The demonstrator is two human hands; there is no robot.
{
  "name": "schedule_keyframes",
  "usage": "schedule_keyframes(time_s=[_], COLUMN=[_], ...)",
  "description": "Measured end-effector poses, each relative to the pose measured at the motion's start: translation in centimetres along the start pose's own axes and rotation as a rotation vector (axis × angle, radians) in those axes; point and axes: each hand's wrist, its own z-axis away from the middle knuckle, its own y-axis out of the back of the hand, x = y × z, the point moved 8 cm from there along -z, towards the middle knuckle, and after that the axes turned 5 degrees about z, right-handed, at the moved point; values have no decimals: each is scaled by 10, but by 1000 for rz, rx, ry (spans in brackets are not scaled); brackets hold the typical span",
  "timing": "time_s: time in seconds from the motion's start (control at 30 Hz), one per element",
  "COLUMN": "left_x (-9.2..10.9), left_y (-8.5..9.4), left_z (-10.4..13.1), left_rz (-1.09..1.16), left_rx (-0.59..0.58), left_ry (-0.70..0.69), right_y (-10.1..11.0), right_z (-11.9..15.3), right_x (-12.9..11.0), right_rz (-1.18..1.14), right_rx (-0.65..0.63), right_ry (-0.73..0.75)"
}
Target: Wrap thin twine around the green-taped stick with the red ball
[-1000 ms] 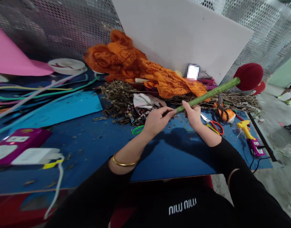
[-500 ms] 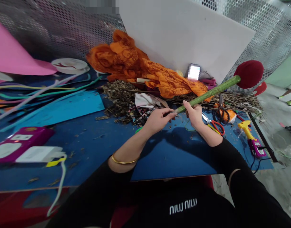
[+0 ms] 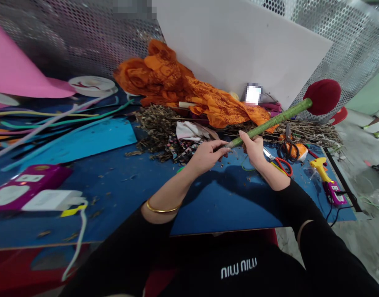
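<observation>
A green-wrapped stem (image 3: 279,117) slants up to the right above the table, with a dark red rounded head (image 3: 325,97) at its far end. My left hand (image 3: 208,156) pinches the thin near end of the stem between thumb and fingers. Higher up, my right hand (image 3: 254,148) is closed around the stem, thumb on top. Just right of that hand lie scissors with red and yellow handles (image 3: 280,162), and beyond them a dark pair of scissors (image 3: 288,144). Behind the hands is a crumpled orange cloth (image 3: 208,99).
Dried plant stalks (image 3: 155,123) spread along the table's back. At the right edge are a yellow glue gun (image 3: 320,168) and a purple power strip (image 3: 335,193). On the left sit another purple power strip (image 3: 34,181), a white charger (image 3: 51,201) and a blue sheet (image 3: 84,142).
The red head has shifted slightly left as the stem turned a little. Both hands keep their holds in nearly the same place.
</observation>
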Motion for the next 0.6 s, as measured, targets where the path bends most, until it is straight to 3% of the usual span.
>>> schedule_keyframes(time_s=[0.1, 0.27, 0.47, 0.6], left_x=[-1, 4, 2, 1], left_y=[3, 17, 2, 3], left_z=[0, 2, 1, 1], left_rz=[-59, -159, -222, -320], left_rx=[51, 242, 52, 85], left_ry=[7, -22, -14, -19], right_y=[-1, 0, 0, 0], right_z=[0, 1, 2, 0], right_x=[1, 0, -2, 3], right_rz=[-1, -6, 3, 6], right_rx=[-2, 3, 9, 5], right_ry=[-13, -16, -23, -30])
